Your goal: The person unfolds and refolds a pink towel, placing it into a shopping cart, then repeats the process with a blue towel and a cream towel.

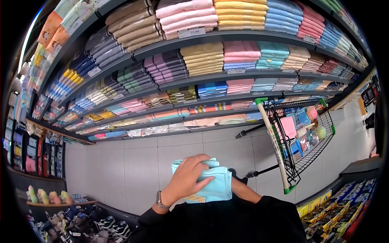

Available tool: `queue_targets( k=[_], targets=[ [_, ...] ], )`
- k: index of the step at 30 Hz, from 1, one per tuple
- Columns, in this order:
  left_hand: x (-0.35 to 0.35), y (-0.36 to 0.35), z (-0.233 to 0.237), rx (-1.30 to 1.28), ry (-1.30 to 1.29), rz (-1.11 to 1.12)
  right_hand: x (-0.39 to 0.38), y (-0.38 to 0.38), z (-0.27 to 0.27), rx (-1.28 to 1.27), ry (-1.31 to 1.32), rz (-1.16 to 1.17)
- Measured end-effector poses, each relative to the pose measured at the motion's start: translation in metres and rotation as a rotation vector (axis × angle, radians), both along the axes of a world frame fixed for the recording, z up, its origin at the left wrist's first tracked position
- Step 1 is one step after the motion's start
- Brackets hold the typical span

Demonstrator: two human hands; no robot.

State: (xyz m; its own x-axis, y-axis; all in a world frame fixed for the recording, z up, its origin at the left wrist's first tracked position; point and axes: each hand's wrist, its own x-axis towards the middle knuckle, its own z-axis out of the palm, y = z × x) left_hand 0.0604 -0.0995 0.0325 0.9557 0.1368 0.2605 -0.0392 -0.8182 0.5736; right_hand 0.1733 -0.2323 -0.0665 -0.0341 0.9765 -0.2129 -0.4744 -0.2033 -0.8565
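Observation:
A folded light aqua towel (216, 183) is held up in front of my body, with a small yellow-striped label at its lower left corner. My left hand (187, 174), with a watch on its wrist, lies across the towel's top left part. Its fingers curl over the folded upper edge and the thumb rests on the front. My right hand (240, 188) comes in from the right and goes behind the towel, supporting it. The fingers of that hand are hidden by the cloth.
Shelves of folded towels (201, 58) with price tags stretch ahead. At right stands a shopping cart (270, 143) with green corners and several goods inside. Shoes (109, 227) sit at lower left, and packaged goods on a low rack (332, 208) at lower right. Grey tiled floor (133, 170) lies between.

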Motion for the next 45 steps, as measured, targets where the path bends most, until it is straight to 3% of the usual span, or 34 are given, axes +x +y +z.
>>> queue_targets(
  k=[9,24,33,37,40,45],
  targets=[
    [-0.011,0.019,-0.006,-0.123,0.103,-0.01,0.002,-0.002,-0.001,-0.172,0.128,-0.127],
    [-0.013,0.029,-0.01,-0.157,0.203,-0.097,0.007,-0.003,-0.012,-0.261,0.02,-0.112],
    [-0.01,0.028,-0.014,-0.202,0.228,-0.085,0.01,-0.011,0.006,-0.189,0.308,-0.157],
    [-0.01,0.03,-0.02,-0.229,0.23,-0.072,0.014,-0.011,0.005,-0.147,-0.004,-0.047],
    [-0.007,0.029,-0.019,-0.098,0.146,0.018,0.013,-0.008,0.001,-0.17,0.011,-0.112],
    [-0.011,0.032,-0.03,-0.113,0.012,0.35,0.014,-0.008,0.005,-0.219,0.09,-0.221]
  ],
)
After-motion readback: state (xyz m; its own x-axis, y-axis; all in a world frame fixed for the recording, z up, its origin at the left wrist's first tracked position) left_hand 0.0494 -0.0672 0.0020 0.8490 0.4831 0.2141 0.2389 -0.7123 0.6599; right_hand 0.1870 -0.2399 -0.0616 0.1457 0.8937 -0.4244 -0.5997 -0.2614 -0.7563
